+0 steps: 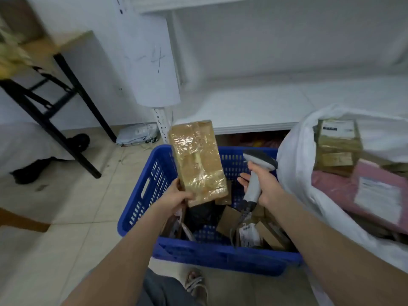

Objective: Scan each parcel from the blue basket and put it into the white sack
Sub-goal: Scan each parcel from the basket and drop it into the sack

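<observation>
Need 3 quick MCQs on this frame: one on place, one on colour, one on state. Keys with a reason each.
1. Where is the white sack relative to the blue basket?
A. to its right
B. to its left
C. inside it

2. What colour is the flat labelled parcel in the sack?
A. green
B. pink
C. black

3. The taped brown parcel is:
A. lying in the basket
B. held up by the left hand
C. already in the sack

Keys:
1 A, the sack slumps beside the basket's right wall.
2 B, its wrapping is pink under a white label.
3 B, the left hand grips its lower end above the basket, while the right hand holds the scanner.
</observation>
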A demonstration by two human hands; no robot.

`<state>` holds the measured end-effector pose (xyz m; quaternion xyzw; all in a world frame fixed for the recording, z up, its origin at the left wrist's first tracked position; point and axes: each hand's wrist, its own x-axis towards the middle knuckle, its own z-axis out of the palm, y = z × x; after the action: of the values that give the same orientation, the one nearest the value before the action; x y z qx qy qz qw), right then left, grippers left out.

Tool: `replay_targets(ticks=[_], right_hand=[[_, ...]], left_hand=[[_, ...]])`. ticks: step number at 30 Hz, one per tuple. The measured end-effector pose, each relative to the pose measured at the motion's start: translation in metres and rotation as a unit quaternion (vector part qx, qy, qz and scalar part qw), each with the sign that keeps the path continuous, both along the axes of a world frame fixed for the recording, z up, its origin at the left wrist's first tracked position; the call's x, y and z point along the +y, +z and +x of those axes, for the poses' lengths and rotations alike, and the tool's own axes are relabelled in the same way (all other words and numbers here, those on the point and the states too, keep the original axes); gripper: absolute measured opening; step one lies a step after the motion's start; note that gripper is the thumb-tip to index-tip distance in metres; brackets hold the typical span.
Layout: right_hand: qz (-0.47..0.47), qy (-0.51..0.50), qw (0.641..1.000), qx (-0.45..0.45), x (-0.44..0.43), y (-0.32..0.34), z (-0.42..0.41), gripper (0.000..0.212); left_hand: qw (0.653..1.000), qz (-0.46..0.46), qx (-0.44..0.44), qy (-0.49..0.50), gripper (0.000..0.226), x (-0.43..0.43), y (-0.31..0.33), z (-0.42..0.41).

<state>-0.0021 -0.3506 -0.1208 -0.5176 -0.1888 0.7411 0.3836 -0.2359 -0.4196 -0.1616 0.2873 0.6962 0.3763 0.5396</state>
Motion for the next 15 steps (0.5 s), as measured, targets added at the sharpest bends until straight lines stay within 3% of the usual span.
replay_targets(ticks=[5, 11, 13, 15], right_hand=[[-0.048, 0.038, 0.996, 0.069, -0.018, 0.038, 0.013, 0.048], [-0.083, 0.004, 0.988, 0.132, -0.038, 0.052, 0.041, 0.045], [-0.080, 0.021, 0.988, 0.132, -0.043, 0.053, 0.050, 0.048], [-0.058, 0.030, 0.992, 0.110, -0.048, 0.052, 0.057, 0.040]], left_hand=[[0.961, 0.099, 0.225, -0.129, 0.103, -0.018, 0.036, -0.005], [0.879, 0.141, 0.417, -0.185, 0.105, -0.025, 0.056, 0.012], [0.865, 0.129, 0.437, -0.212, 0.098, -0.023, 0.063, 0.020], [0.916, 0.132, 0.323, -0.197, 0.078, -0.021, 0.072, 0.033]])
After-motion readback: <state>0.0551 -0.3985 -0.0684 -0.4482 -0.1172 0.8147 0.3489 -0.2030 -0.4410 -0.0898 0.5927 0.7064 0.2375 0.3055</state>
